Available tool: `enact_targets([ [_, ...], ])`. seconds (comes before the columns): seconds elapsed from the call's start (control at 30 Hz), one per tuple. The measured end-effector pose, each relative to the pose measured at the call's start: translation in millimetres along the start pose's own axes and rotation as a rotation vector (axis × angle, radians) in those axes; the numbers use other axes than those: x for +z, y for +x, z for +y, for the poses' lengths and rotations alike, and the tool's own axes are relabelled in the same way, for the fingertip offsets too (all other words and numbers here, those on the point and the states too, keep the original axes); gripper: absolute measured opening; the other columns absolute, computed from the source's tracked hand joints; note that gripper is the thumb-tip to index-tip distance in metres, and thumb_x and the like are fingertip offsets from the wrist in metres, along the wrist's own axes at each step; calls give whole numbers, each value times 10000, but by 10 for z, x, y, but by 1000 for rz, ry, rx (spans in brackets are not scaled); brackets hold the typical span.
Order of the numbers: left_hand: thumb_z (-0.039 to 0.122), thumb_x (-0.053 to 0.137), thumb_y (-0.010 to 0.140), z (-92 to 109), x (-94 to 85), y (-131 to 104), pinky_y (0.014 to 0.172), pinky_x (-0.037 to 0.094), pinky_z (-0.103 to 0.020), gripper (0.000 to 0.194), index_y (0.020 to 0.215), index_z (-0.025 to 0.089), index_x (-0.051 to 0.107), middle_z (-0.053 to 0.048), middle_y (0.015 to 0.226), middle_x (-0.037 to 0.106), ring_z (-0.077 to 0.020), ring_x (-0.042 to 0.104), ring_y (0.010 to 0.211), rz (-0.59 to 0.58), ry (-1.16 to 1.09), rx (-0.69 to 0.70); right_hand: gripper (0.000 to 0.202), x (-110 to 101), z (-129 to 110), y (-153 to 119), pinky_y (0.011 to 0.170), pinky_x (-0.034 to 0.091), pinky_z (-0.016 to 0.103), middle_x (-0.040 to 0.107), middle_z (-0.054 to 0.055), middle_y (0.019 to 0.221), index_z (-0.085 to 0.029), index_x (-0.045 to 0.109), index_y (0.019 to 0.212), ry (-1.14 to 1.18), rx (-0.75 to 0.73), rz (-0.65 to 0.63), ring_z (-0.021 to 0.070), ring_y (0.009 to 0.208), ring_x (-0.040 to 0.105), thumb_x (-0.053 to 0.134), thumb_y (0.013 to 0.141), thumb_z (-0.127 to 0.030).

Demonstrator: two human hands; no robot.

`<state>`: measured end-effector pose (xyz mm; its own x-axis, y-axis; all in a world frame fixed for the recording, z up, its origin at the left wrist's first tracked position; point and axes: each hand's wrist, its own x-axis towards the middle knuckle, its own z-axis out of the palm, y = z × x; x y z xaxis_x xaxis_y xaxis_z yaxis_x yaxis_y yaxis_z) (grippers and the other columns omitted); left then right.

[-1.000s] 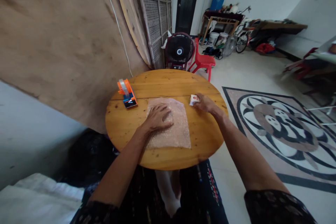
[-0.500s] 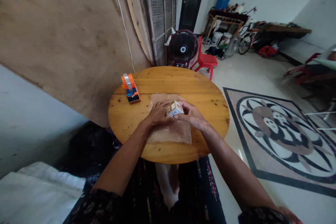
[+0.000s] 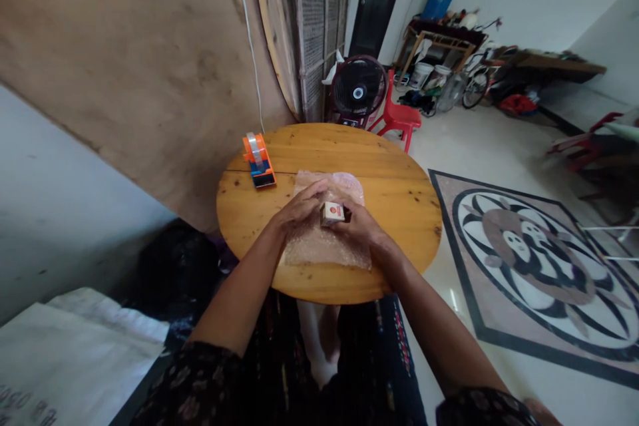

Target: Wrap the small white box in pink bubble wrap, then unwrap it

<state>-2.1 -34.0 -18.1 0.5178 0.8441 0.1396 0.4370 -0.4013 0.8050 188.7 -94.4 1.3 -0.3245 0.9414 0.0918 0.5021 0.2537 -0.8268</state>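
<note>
A small printed box [image 3: 332, 213], pale with a red round mark on the face toward me, is at the middle of a sheet of bubble wrap [image 3: 327, 253]. My right hand [image 3: 360, 223] grips the box from its right side, thumb at the near edge. My left hand [image 3: 301, 205] lies to the left of the box, fingers stretched out over the wrap. Whether its thumb touches the box I cannot tell. The wrap lies flat on the round wooden table [image 3: 399, 213], its far right corner curling a little.
An orange and blue tape dispenser [image 3: 259, 161] with a clear roll stands at the table's left edge. Past the far edge are a fan [image 3: 358, 90] and a red plastic chair [image 3: 399, 113]. A board [image 3: 150, 66] leans along the left.
The box has been turned and lowered to the wrap, so its red-marked face now points toward me. My left hand stays spread beside it. The whole view has shifted slightly.
</note>
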Motion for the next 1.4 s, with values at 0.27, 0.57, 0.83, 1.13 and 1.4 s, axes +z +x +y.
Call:
enact_targets([
  [0.27,165,411,703,-33,-4,-14,1114,372,-401,710,1413,167,424,-77,1446,494,-235,453,1329,-12,-194,-30,538,46,19,-48,885,454,331,656,62,1123,-191,552,1234,-68,-42,36,195,982,605,703,722,-258],
  [0.57,169,453,688,-27,4,-9,1133,330,-421,696,1383,132,461,-122,1433,498,-256,447,1330,0,-308,-62,455,105,67,-60,837,443,335,657,54,1045,-199,600,1143,-135,-84,97,204,939,588,732,716,-284],
  [0.83,170,438,725,-53,13,-10,1107,376,-400,643,1365,141,494,-104,1427,510,-243,481,1302,11,-257,-35,363,109,90,-40,795,451,326,664,39,990,-186,624,1062,-92,-106,73,196,879,598,706,730,-310],
  [1.13,187,427,768,27,-10,-35,1129,361,-406,597,1358,150,510,-85,1433,510,-236,480,1310,16,-157,-47,467,128,51,-80,886,460,375,668,68,1116,-208,598,1191,-89,-140,98,225,997,611,707,746,-300],
  [1.4,272,429,818,55,-32,-45,1116,375,-427,562,1360,153,512,-87,1441,502,-260,476,1311,-2,-98,-63,635,162,130,-109,992,425,472,611,148,1265,-166,519,1316,-131,-103,157,293,1148,573,716,722,-276],
])
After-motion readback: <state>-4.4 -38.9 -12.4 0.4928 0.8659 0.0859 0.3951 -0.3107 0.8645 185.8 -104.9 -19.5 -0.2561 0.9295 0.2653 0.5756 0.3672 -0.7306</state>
